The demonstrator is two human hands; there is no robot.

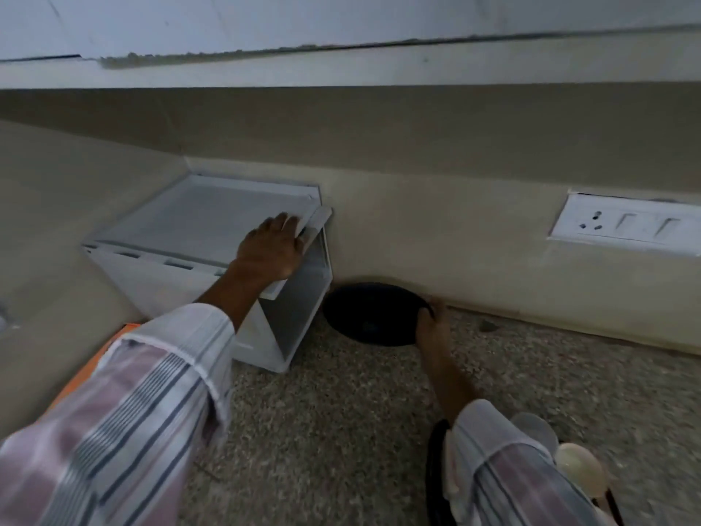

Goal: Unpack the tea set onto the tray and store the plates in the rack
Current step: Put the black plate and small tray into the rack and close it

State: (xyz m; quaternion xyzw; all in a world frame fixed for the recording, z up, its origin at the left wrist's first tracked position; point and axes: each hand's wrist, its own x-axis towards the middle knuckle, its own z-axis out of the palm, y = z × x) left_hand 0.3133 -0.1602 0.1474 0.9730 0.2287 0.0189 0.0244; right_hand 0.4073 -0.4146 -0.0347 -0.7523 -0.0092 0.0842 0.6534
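Observation:
A white box-shaped rack (197,229) stands on the speckled counter against the beige wall. My left hand (271,246) rests on its top right corner, fingers closed over the white lid edge. To the right of the rack, a dark round plate (368,313) leans low against the wall, just outside the rack's open side. My right hand (432,330) grips the plate's right rim. At the bottom right a black-rimmed tray (436,476) with pale cups (578,468) shows partly behind my right sleeve.
A white wall socket with switches (626,227) sits on the wall at the right. An orange box (95,370) peeks out under my left sleeve. Speckled counter (341,430) stretches between my arms. A pale overhead ledge (341,70) runs across the top.

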